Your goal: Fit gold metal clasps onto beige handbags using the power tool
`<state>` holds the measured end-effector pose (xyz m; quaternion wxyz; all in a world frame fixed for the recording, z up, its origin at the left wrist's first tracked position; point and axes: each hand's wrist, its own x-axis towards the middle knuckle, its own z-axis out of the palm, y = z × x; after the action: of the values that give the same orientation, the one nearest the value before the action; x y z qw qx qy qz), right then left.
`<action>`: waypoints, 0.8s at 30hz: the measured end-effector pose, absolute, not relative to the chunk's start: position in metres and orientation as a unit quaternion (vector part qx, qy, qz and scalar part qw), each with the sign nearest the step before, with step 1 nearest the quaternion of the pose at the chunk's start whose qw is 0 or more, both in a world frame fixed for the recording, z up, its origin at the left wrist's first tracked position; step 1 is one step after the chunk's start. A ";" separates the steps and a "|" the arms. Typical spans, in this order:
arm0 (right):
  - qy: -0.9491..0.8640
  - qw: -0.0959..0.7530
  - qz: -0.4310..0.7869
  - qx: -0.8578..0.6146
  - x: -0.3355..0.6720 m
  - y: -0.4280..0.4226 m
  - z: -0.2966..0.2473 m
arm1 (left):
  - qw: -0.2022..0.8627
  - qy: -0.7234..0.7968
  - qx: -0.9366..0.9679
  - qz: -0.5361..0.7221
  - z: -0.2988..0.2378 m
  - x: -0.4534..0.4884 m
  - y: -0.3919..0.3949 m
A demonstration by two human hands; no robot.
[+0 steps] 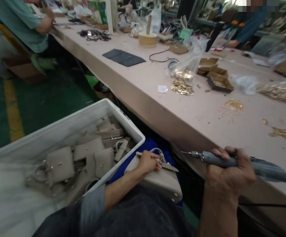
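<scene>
A beige handbag (162,181) rests on my lap over blue cloth (127,168). My left hand (148,162) is on top of it, fingers pinched around a small metal buckle (160,158) near the bag's handle. My right hand (228,169) is wrapped around a grey electric screwdriver (217,159), raised beside the table edge. Its thin bit points left towards the handbag and touches nothing. A cord trails from the tool's rear at the right.
On my left stands a white bin (130,123) with several beige handbags (60,164). The long table (133,79) carries gold metal pieces (182,87), cardboard trays (219,80), a black sheet (123,57) and a tape roll (147,39). Other people sit at the far left and upper right.
</scene>
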<state>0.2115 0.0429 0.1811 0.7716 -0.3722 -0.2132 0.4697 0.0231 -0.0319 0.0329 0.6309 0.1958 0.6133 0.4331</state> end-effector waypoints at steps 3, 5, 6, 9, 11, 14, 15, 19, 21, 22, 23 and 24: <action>-0.204 0.756 0.481 -0.393 0.180 0.027 0.165 | 0.634 0.613 0.189 0.432 0.029 0.023 -0.033; -0.233 0.741 0.475 -0.415 0.161 0.018 0.156 | 0.637 0.611 0.185 0.432 0.027 0.023 -0.033; -0.249 0.734 0.470 -0.423 0.152 0.013 0.152 | 0.639 0.609 0.184 0.433 0.025 0.023 -0.033; -0.305 0.723 0.440 -0.437 0.132 0.004 0.140 | 0.647 0.598 0.185 0.435 0.024 0.022 -0.033; -0.339 0.716 0.419 -0.445 0.124 -0.001 0.133 | 0.650 0.592 0.186 0.438 0.023 0.021 -0.033; -0.371 0.704 0.405 -0.451 0.116 -0.004 0.125 | 0.651 0.586 0.189 0.444 0.024 0.019 -0.033; -0.378 0.700 0.403 -0.452 0.114 -0.005 0.123 | 0.652 0.584 0.192 0.445 0.025 0.019 -0.034; -0.402 0.680 0.397 -0.468 0.109 -0.006 0.116 | 0.650 0.578 0.198 0.452 0.024 0.018 -0.034; -0.412 0.667 0.394 -0.480 0.108 -0.006 0.114 | 0.650 0.577 0.197 0.455 0.023 0.018 -0.034; -0.417 0.662 0.392 -0.484 0.107 -0.006 0.113 | 0.649 0.576 0.196 0.456 0.023 0.018 -0.034; -0.421 0.658 0.390 -0.488 0.106 -0.007 0.112 | 0.650 0.577 0.195 0.455 0.023 0.017 -0.034; -0.424 0.656 0.387 -0.490 0.106 -0.007 0.111 | 0.650 0.578 0.194 0.454 0.023 0.017 -0.034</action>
<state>0.1059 -0.0069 0.1113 0.6558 -0.4901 -0.4242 0.3870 0.0172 -0.0339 0.0229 0.6496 0.1942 0.5781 0.4540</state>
